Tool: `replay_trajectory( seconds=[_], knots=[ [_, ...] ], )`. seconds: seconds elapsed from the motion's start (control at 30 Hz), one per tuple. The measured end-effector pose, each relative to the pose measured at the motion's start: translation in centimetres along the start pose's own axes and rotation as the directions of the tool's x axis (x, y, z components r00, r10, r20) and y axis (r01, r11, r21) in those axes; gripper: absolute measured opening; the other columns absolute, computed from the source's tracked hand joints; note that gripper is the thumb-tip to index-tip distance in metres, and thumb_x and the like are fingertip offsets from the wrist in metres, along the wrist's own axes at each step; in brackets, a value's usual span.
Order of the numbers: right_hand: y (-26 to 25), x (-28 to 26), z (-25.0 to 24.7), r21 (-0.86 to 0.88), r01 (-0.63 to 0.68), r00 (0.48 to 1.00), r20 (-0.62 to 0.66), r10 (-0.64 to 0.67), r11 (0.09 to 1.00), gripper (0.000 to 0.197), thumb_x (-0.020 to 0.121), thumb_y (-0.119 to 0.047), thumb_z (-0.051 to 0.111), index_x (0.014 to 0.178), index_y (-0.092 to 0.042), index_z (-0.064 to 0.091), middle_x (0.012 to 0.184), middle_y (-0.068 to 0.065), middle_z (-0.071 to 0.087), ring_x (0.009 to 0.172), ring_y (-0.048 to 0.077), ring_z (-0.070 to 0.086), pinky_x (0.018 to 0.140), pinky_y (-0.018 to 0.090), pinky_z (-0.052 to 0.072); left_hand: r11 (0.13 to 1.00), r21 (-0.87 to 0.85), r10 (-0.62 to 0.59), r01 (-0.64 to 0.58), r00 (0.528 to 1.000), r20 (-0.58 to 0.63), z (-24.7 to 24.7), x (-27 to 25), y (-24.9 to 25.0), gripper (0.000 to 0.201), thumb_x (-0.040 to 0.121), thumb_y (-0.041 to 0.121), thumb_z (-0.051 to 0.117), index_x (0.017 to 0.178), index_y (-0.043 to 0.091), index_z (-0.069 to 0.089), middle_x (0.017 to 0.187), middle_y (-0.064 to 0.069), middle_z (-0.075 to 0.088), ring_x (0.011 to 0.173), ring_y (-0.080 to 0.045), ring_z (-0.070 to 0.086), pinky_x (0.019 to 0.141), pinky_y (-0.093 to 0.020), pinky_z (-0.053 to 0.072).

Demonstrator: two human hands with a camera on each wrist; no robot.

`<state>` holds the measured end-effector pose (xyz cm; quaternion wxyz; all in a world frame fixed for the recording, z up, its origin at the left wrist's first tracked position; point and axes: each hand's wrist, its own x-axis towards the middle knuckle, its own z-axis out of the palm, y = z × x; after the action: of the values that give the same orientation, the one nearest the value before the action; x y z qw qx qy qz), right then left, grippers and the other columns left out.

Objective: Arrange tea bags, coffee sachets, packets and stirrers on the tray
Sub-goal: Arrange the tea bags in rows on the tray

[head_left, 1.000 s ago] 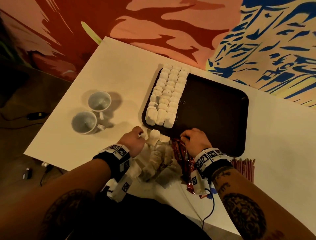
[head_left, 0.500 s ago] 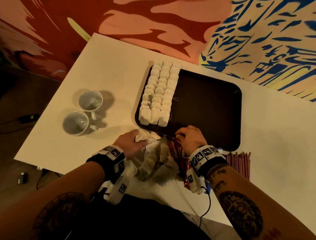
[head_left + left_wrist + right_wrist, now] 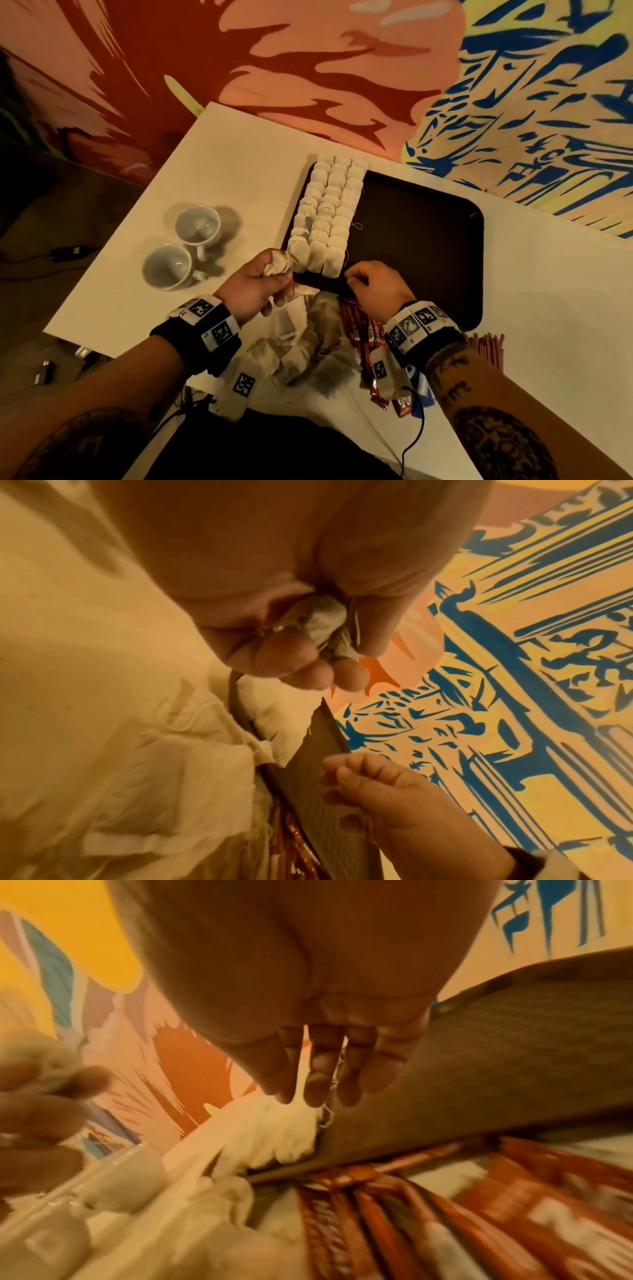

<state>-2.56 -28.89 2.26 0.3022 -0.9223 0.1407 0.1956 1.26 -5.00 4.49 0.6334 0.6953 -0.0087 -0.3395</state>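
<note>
A crumpled tea bag [image 3: 278,266] was held in the curled fingers of the left hand [image 3: 257,286], just beside the near left corner of the dark tray [image 3: 421,240]; in the left wrist view the tea bag [image 3: 322,623] was seen bunched between thumb and fingers of that hand [image 3: 301,631], most of it hidden inside the grip. Three rows of tea bags [image 3: 327,212] were laid along the left side of the tray. The right hand [image 3: 375,286] was placed at the near rim of the tray, its fingers [image 3: 318,1080] curled loosely; a thin string appeared between them in the right wrist view, but whether it was pinched could not be told, that view being blurred. A loose heap of tea bags [image 3: 301,339] lay on the white table [image 3: 219,171] nearer than the tray, partly covered by both wrists. Red sachets [image 3: 359,329] lay just right of that heap, partly hidden under the right wrist. Red stirrers [image 3: 486,349] were seen near the tray's near right corner, cut off by the right forearm. Two white cups [image 3: 181,250] stood well apart, left of the tray.
</note>
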Motion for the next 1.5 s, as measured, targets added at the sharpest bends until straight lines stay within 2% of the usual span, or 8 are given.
replay_trajectory(
  seconds=[0.23, 0.47, 0.6, 0.7, 1.0, 1.17, 1.3, 1.5],
  knots=[
    [-5.3, -1.9, -0.5, 0.342, 0.325, 0.937, 0.006, -0.348, 0.881, 0.033, 0.086, -0.025, 0.077, 0.114, -0.035, 0.065, 0.110, -0.013, 0.064, 0.092, -0.006, 0.059, 0.082, 0.012, 0.047, 0.985, 0.160, -0.065, 0.070, 0.997, -0.038, 1.5, 1.7, 0.8, 0.030, 0.082, -0.009, 0.064, 0.092, 0.019, 0.063, 0.080, -0.004, 0.064, 0.071, -0.017, 0.058, 0.046, -0.024, 0.046],
    [-5.5, -0.8, 0.9, 0.332, 0.348, 0.936, -0.181, -0.303, 0.877, 0.023, 0.088, -0.028, 0.075, 0.110, -0.021, 0.074, 0.100, -0.002, 0.065, 0.089, 0.013, 0.063, 0.085, 0.034, 0.054, 0.998, 0.039, -0.045, 0.043, 0.998, 0.053, 2.0, 1.7, 1.2, 0.042, 0.059, 0.012, 0.068, 0.098, 0.022, 0.060, 0.071, -0.001, 0.062, 0.058, -0.012, 0.056, 0.045, -0.024, 0.039],
    [-5.2, -0.6, 1.1, 0.276, 0.392, 0.920, -0.108, -0.377, 0.877, 0.016, 0.082, -0.028, 0.080, 0.097, -0.025, 0.076, 0.088, 0.000, 0.060, 0.079, 0.014, 0.060, 0.074, 0.030, 0.052, 0.991, -0.126, -0.055, 0.055, 0.998, 0.003, 1.8, 2.0, 0.1, 0.034, 0.081, 0.050, 0.071, 0.106, 0.028, 0.065, 0.082, -0.006, 0.065, 0.061, -0.015, 0.057, 0.041, -0.018, 0.030],
    [-4.8, 0.0, 1.6, 0.394, 0.310, 0.951, -0.120, -0.286, 0.866, 0.021, 0.081, -0.026, 0.082, 0.100, -0.030, 0.073, 0.093, -0.006, 0.066, 0.086, 0.011, 0.064, 0.078, 0.025, 0.053, 0.997, -0.056, -0.049, 0.043, 0.992, -0.113, 1.1, 2.5, -0.6, 0.015, 0.100, 0.030, 0.056, 0.108, 0.025, 0.067, 0.084, -0.013, 0.062, 0.058, -0.022, 0.051, 0.040, -0.017, 0.029],
    [-3.5, 2.6, 3.8, -0.327, 0.331, 0.940, 0.199, -0.277, 0.885, 0.028, 0.094, -0.028, 0.060, 0.122, -0.032, 0.066, 0.120, -0.003, 0.049, 0.118, 0.021, 0.044, 0.099, 0.039, 0.045, 0.984, 0.030, -0.156, 0.175, 0.934, -0.323, -1.6, 2.4, -2.4, 0.016, 0.092, 0.035, 0.067, 0.091, 0.019, 0.063, 0.065, -0.006, 0.062, 0.043, -0.008, 0.051, 0.041, -0.020, 0.032],
    [-3.7, 2.4, 2.6, 0.120, 0.192, 0.980, 0.031, -0.197, 0.974, 0.006, 0.091, -0.034, 0.067, 0.094, -0.029, 0.068, 0.095, -0.009, 0.066, 0.092, 0.011, 0.062, 0.086, 0.035, 0.054, 0.987, 0.011, -0.148, 0.157, 0.948, -0.283, -1.9, 2.5, -2.5, 0.019, 0.091, 0.027, 0.070, 0.086, 0.018, 0.055, 0.079, -0.008, 0.075, 0.058, -0.015, 0.058, 0.043, -0.022, 0.033],
    [-4.3, 1.9, 0.7, 0.541, 0.110, 0.993, -0.027, -0.113, 0.834, 0.011, 0.092, -0.014, 0.069, 0.086, -0.022, 0.064, 0.081, 0.001, 0.074, 0.072, 0.008, 0.068, 0.073, 0.029, 0.056, 0.995, 0.098, -0.009, 0.027, 0.983, -0.185, -0.5, 2.9, -0.6, 0.007, 0.094, 0.020, 0.066, 0.090, 0.023, 0.061, 0.066, 0.001, 0.070, 0.052, -0.009, 0.056, 0.041, -0.015, 0.036],
    [-4.1, 1.8, -1.9, 0.579, 0.148, 0.989, -0.083, -0.123, 0.801, 0.007, 0.091, -0.012, 0.071, 0.090, -0.018, 0.067, 0.076, -0.005, 0.074, 0.069, 0.004, 0.068, 0.071, 0.022, 0.053, 0.991, 0.136, 0.020, -0.014, 0.999, -0.043, 1.8, 4.4, 2.1, 0.029, 0.081, 0.046, 0.069, 0.100, 0.025, 0.068, 0.051, 0.005, 0.059, 0.041, -0.004, 0.048, 0.043, -0.016, 0.037]
  ],
)
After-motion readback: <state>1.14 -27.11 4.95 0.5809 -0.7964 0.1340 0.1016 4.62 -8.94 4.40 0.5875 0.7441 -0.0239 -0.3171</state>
